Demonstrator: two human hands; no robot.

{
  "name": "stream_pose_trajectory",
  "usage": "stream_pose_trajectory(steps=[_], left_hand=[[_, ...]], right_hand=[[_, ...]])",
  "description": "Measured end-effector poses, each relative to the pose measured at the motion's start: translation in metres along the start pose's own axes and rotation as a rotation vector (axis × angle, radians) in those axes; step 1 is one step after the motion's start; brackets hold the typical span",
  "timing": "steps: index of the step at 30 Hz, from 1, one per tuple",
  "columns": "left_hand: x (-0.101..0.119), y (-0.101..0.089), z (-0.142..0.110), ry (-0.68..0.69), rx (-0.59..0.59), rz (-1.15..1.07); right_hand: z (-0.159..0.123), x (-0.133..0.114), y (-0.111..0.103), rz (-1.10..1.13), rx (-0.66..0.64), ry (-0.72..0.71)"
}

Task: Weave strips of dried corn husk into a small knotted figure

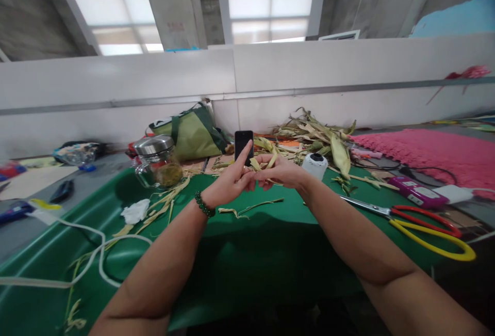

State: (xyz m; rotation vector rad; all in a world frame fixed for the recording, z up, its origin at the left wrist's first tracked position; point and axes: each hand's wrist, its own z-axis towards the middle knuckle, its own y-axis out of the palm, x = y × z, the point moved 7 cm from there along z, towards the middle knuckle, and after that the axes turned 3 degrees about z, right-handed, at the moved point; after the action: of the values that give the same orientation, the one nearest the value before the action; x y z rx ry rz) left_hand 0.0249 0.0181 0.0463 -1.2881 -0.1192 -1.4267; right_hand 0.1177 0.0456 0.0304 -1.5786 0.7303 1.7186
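Observation:
My left hand (229,182), with a dark beaded bracelet at its wrist, meets my right hand (285,172) above the green sheet (247,253). Pale strips of corn husk (255,164) stick out between the fingers of both. The left index finger points up while the other fingers are closed against the right fingertips. My right hand is curled around the husk, its lower fingers partly hidden. Just behind the hands stands a black smartphone (243,141). A white thread spool (315,164) is right of the right hand. Loose husk scraps (234,212) lie below the hands.
A corn husk pile (328,142) lies at the back right. Large scissors (390,213) and a purple power strip (417,191) are on the right. To the left are a glass jar (160,165), a green bag (195,134), crumpled tissue (135,211) and a white cable (101,248).

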Motion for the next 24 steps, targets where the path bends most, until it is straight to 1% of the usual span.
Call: stream_pose_trajectory(steps=[2,4,6,13,16,18,21,24], left_hand=[[0.003,0.002,0.000,0.025,-0.019,-0.024],[0.004,0.002,0.000,0.032,-0.024,-0.047],[0.005,0.001,0.000,0.027,-0.019,-0.056],[0.006,-0.003,-0.001,-0.007,-0.017,-0.045],[0.000,-0.004,0.000,-0.028,-0.014,-0.063],[-0.007,-0.005,0.001,-0.055,-0.006,-0.064],[-0.014,-0.009,0.005,-0.063,0.056,-0.008],[-0.019,-0.010,0.009,-0.057,0.100,-0.026]], right_hand=[[0.000,-0.002,0.000,0.029,0.002,-0.006],[0.000,-0.002,-0.004,0.035,0.040,-0.023],[0.002,-0.001,-0.008,0.040,0.081,-0.039],[0.006,0.005,-0.015,0.059,0.156,-0.032],[0.007,0.007,-0.018,0.068,0.198,0.000],[0.008,0.009,-0.017,0.038,0.199,0.015],[0.010,0.008,-0.013,-0.058,0.210,-0.035],[0.010,0.006,-0.011,-0.143,0.248,-0.102]])
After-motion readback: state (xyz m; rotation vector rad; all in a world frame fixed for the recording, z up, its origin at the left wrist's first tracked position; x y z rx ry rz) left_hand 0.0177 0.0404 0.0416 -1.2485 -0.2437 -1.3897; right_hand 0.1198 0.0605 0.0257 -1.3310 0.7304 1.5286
